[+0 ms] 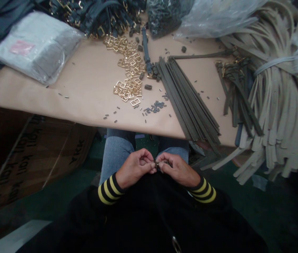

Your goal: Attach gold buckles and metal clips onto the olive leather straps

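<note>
Over my lap, just below the table edge, my left hand (141, 165) and my right hand (176, 168) meet with fingertips pinched together. Between them is a small dark piece with a glint of metal (157, 163), mostly covered by the fingers; its exact kind cannot be made out. On the table ahead lie a heap of gold rectangular buckles (128, 84), a scatter of small dark clips (155, 106) and a bundle of olive-brown straps (188, 102). A dark narrow cord or strap with a metal end (175, 244) runs down my black top.
A plastic-wrapped packet (38, 45) sits at the left. Dark straps with gold buckles (96, 15) are piled at the back, near clear plastic bags (212, 17). Tied beige straps (283, 116) hang over the right edge. A cardboard box (46, 154) stands below left.
</note>
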The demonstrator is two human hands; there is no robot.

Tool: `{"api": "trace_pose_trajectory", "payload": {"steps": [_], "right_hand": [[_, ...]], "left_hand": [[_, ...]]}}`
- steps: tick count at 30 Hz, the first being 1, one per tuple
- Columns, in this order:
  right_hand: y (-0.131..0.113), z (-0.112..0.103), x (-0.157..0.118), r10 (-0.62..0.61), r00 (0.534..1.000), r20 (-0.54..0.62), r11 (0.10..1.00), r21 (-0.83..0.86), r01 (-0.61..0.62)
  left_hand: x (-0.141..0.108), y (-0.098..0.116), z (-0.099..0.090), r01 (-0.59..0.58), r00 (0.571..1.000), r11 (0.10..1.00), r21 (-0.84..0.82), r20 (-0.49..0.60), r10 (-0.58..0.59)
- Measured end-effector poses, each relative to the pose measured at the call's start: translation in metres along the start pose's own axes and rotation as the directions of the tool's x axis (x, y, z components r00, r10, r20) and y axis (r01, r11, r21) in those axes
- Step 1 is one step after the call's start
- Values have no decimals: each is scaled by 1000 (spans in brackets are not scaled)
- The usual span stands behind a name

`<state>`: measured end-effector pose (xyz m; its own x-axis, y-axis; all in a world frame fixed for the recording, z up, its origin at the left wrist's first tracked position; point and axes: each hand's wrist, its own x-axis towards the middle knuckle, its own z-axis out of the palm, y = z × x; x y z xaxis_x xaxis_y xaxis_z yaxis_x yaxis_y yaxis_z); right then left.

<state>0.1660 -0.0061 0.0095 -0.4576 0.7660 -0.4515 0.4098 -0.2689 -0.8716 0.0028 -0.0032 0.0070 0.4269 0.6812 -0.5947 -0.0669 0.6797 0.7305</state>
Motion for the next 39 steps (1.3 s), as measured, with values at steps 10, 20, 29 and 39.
{"api": "trace_pose_trajectory", "payload": {"steps": [10, 20, 29, 39], "right_hand": [[-2, 1, -1, -101, 994, -51, 995, -26, 100], [-12, -5, -1, -132, 991, -5, 990, -43, 131], [-21, 1, -3, -83, 996, 32, 984, -154, 87], [-23, -6, -6, -2, 999, 44, 986, -169, 9]], "left_hand": [[-1, 1, 6, -25, 998, 1000, 0, -66, 25], [7, -12, -9, -29, 964, 989, -145, 257, 66], [6, -12, -9, 40, 957, 971, -234, 287, 30], [1, -4, -13, 111, 957, 915, -389, 289, 7]]}}
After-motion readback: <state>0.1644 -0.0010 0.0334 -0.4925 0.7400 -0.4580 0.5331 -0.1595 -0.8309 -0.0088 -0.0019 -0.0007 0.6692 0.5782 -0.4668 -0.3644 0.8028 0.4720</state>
